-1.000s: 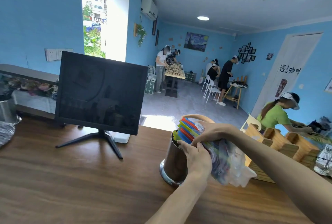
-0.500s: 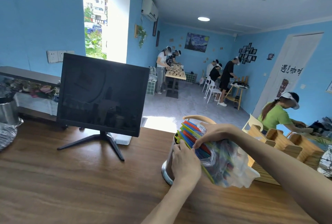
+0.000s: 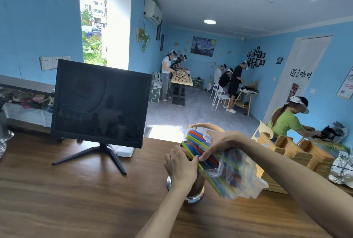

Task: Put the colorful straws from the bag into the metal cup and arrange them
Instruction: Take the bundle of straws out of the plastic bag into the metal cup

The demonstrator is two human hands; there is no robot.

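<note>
A metal cup [image 3: 196,188] stands on the wooden counter, mostly hidden behind my left hand [image 3: 180,167], whose fingers curl round its rim. A bundle of colorful straws [image 3: 197,142] lies tilted, its upper ends sticking out up and left over the cup. The lower ends sit inside a clear plastic bag [image 3: 238,172] that hangs to the right of the cup. My right hand [image 3: 219,145] grips the bundle and the bag's mouth from above. How deep the straws reach into the cup is hidden.
A dark monitor [image 3: 99,102] on a stand is at the left of the wooden counter [image 3: 76,199]. Wooden holders [image 3: 298,153] line the counter's right edge, with foil-wrapped items at far right and far left. Several people work at tables beyond.
The bag has slid down and right, baring more of the straws. My left hand shifted left from the bag onto the cup's rim. My right hand still grips the bundle.
</note>
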